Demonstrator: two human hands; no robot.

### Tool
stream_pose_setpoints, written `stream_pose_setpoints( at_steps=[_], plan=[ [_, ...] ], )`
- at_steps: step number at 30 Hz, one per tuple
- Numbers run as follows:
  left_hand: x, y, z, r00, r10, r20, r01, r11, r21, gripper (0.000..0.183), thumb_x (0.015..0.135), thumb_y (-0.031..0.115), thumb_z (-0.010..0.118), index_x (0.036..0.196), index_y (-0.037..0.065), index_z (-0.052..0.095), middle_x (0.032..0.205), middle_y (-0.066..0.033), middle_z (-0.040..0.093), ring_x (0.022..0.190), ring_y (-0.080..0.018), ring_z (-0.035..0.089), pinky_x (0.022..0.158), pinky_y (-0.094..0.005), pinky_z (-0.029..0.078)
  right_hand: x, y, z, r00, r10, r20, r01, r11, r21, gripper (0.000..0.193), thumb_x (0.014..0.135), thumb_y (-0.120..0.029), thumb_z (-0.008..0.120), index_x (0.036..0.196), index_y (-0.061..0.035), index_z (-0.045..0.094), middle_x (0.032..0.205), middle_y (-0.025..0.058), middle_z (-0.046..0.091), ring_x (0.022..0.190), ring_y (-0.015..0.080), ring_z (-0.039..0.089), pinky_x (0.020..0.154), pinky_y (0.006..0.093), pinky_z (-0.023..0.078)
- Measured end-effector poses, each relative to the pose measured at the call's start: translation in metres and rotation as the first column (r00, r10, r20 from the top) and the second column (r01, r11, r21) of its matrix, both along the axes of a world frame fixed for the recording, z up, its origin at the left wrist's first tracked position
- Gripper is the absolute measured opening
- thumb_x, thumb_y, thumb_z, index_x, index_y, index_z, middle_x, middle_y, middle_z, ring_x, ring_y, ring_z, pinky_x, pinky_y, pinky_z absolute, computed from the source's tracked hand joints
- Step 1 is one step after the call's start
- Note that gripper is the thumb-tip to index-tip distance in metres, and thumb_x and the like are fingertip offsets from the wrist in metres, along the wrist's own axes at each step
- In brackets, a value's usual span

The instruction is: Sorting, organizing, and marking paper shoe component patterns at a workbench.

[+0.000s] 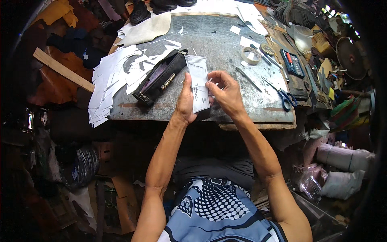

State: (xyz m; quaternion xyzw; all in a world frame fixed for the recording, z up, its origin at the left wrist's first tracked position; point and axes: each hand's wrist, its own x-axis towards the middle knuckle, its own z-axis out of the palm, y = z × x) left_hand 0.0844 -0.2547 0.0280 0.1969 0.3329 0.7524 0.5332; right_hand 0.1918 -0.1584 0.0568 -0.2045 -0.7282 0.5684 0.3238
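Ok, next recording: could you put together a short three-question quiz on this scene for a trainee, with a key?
1. Multiple choice: what does the left hand hold?
A) a roll of tape
B) a printed white strip
C) a pair of scissors

2. True or false: the black pouch lies to the left of the tape roll.

3. Which lies closer to the near edge of the table: the tape roll or the blue scissors?

Key:
1. B
2. True
3. The blue scissors
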Motion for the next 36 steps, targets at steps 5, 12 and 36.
stream_pose_setpoints(
  at_steps=[5,12,36],
  plan=[
    [0.008,0.004,0.009,0.999,0.038,0.013,-0.038,0.999,-0.025,0.068,0.096,0.063,0.024,0.126,0.006,0.047,0.102,-0.0076,0.062,0.081,-0.0175,0.066,0.066,-0.0306,0.058,0.002,-0.002,0.007,0.998,-0.028,0.055,0.024,0.998,0.065,0.022,0.083,-0.007,0.066,0.103,0.0013,0.061,0.075,0.0058,0.063,0.057,0.0096,0.060,0.049,0.0237,0.050],
    [0.004,0.000,0.008,0.999,0.018,0.046,-0.015,0.999,-0.045,0.070,0.095,0.066,0.025,0.117,0.006,0.052,0.082,-0.0055,0.061,0.061,-0.0146,0.060,0.054,-0.0271,0.051,0.004,0.003,0.006,0.997,-0.038,0.066,0.035,0.998,0.051,0.022,0.083,-0.008,0.067,0.103,0.0001,0.062,0.075,0.0056,0.063,0.062,0.0086,0.060,0.053,0.0244,0.050],
    [-0.011,-0.021,0.012,0.994,0.089,0.064,-0.088,0.996,-0.014,0.068,0.093,0.063,0.041,0.121,0.000,0.046,0.075,-0.0090,0.060,0.063,-0.0170,0.060,0.058,-0.0299,0.052,0.029,0.073,0.021,0.724,0.003,0.689,-0.493,0.702,0.514,0.071,0.074,-0.032,0.076,0.134,-0.0070,0.048,0.124,0.0184,0.055,0.112,0.0343,0.056,0.095,0.0410,0.045]
  ],
)
